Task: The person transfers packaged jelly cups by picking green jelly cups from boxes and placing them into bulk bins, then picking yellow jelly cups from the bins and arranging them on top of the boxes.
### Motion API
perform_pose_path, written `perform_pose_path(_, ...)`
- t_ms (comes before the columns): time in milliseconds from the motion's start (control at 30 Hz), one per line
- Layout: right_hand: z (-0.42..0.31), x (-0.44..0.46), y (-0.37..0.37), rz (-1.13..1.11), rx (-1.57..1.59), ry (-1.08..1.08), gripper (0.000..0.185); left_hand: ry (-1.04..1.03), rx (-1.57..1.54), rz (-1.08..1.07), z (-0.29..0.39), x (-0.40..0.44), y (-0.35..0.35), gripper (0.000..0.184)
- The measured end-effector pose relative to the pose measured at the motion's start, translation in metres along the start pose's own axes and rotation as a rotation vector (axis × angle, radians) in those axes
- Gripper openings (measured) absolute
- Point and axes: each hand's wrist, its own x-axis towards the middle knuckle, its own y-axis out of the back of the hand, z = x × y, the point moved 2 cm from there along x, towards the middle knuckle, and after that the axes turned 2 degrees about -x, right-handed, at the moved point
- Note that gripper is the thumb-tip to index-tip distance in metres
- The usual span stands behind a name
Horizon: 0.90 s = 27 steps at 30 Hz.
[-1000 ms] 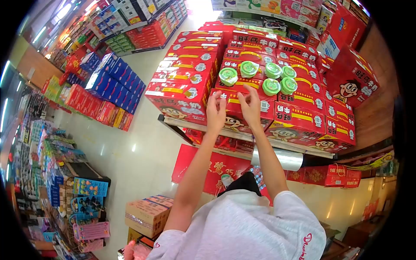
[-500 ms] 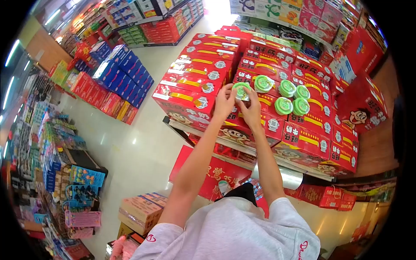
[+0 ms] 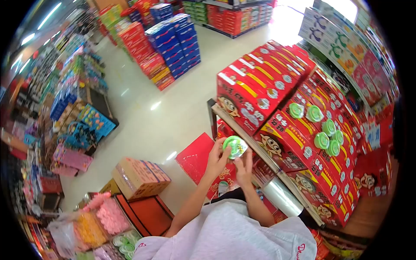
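In front of my body, both hands hold a small round tub (image 3: 234, 147) with a bright green rim and a printed, shiny face. My left hand (image 3: 217, 158) grips its left side, thumb across the face. At its lower right edge, the fingers of my right hand (image 3: 244, 167) are closed on it. Several similar green tubs (image 3: 314, 113) rest on top of the stacked red milk cartons (image 3: 289, 135) to the right. What is inside the held tub cannot be made out.
A shelf edge (image 3: 247, 138) runs below the red cartons, with a roll of clear film (image 3: 282, 197) beside it. A brown cardboard box (image 3: 141, 177) stands at lower left, near bins of pink and orange goods (image 3: 113, 215). Blue cartons (image 3: 175, 45) are stacked across the aisle.
My hands have drawn back from the carton tops toward my body, holding a tub. One green tub now sits on the cartons where they were. The view has turned left.
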Motion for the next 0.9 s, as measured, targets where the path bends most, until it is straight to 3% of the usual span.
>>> perform_pose_path(167,0.017,-0.027,-0.060,-0.186,-0.123,-0.220,0.041,0.016,0.087,0.294,0.016,-0.064,0.076,0.019)
perform_pose_path(233,0.024,-0.030,-0.084,-0.395,-0.111,-0.357,0.037,-0.265,0.261,0.344,0.014,-0.078,0.111,0.015)
perform_pose_path(400,0.024,-0.052,-0.151,-0.608,-0.121,-0.204,0.030,-0.191,0.338,0.516,0.046,-0.134,0.164,0.020)
perform_pose_path(767,0.078,-0.152,-0.252,-0.751,-0.141,-0.381,0.018,-0.151,0.556,0.959,0.031,-0.256,0.254,0.018)
perform_pose_path(867,0.076,-0.176,-0.277,-0.863,-0.331,-0.343,0.020,-0.181,0.531,1.088,0.033,-0.285,0.270,0.019)
perform_pose_path(900,0.074,-0.183,-0.289,-0.891,-0.341,-0.206,0.022,-0.196,0.475,1.146,0.038,-0.295,0.274,0.021)
